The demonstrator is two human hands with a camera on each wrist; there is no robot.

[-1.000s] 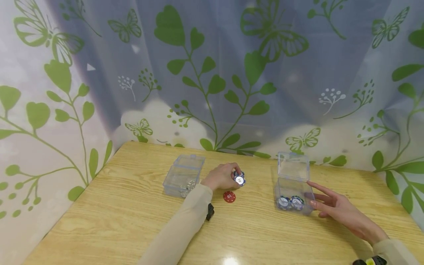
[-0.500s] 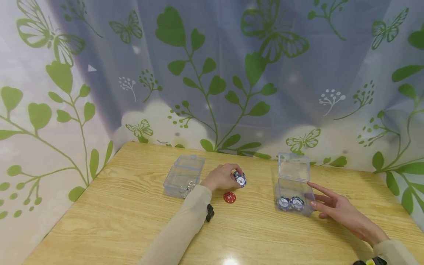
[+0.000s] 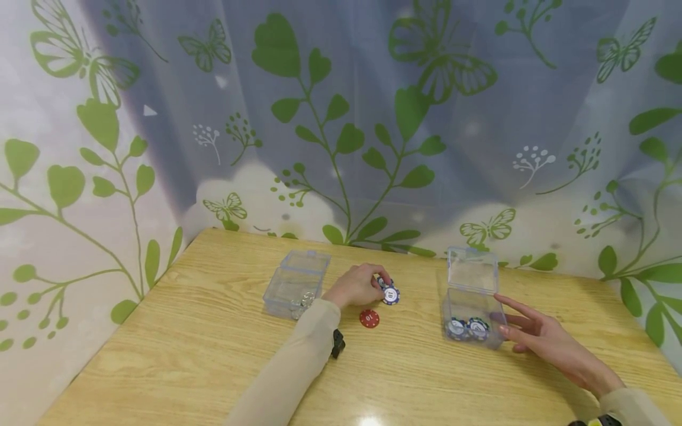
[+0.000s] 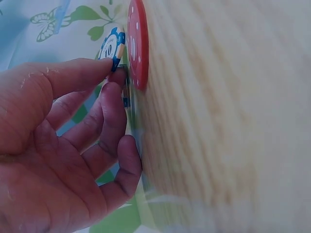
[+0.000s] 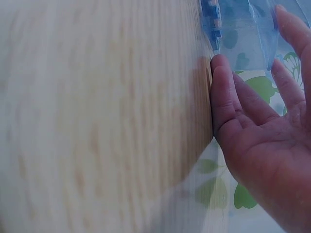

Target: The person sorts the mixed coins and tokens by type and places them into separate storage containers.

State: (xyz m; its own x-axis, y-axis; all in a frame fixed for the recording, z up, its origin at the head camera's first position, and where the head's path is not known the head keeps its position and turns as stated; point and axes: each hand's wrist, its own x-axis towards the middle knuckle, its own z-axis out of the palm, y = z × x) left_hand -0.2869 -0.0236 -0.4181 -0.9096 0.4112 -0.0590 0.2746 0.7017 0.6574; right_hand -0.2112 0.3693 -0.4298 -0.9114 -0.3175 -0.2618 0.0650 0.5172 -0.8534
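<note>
In the head view my left hand (image 3: 356, 285) is over the table, left of centre. It pinches a blue-and-white poker chip (image 3: 391, 296) marked 10; in the left wrist view the thumb lies against the edge of this poker chip (image 4: 112, 46). A second blue chip (image 3: 381, 282) shows partly behind it, near the fingertips. Just in front lies a red chip (image 3: 369, 318), flat on the wood. My right hand (image 3: 551, 337) rests with extended fingers against the right side of a clear plastic box (image 3: 449, 305), whose lid is raised. Blue-and-white chips (image 3: 478, 328) lie inside that box.
Left of my left hand stands another clear box (image 3: 277, 303), lid raised, with shiny clear or silvery pieces (image 3: 305, 299) in its near right corner, partly behind the sleeve. A leaf-patterned curtain (image 3: 341, 148) rises behind the wooden table (image 3: 176, 331).
The pinched blue chip has shifted slightly right and toward me, standing out further from the left fingers. My right hand stays at the box. The whole head view has drifted a little.
</note>
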